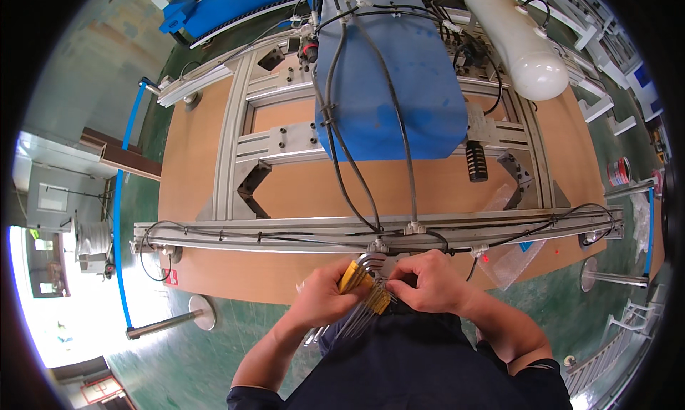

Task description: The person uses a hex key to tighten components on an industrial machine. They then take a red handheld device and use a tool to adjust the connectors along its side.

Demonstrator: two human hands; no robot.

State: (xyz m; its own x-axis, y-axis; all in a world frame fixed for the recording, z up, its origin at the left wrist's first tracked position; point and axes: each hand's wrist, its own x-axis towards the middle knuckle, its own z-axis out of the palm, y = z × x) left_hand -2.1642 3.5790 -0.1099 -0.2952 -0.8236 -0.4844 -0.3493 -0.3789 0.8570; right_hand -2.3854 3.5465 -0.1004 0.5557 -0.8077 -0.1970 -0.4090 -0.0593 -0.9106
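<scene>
While both hands meet at about 6 o'clock, just below the long aluminium rail (371,231), the work looks to be at the tool-picking stage. The left hand (325,296) is closed around a set of hex keys in a yellow holder (364,285), their steel shafts fanning down toward 6 o'clock. The right hand (428,281) has its fingertips pinched on the keys at the holder's right edge — it seems to be singling one out, though which key it has I cannot tell.

Beyond the rail, an aluminium frame (235,146) lies on a brown wooden table (193,167), with a blue cover (385,82) at 12 o'clock, black cables (335,146) running down from it, and a white tank (524,42) at 1 o'clock.

As I judge it, the next move calls for drawing one key free of the holder while the left hand steadies the rest — a fine pinch, not force.
</scene>
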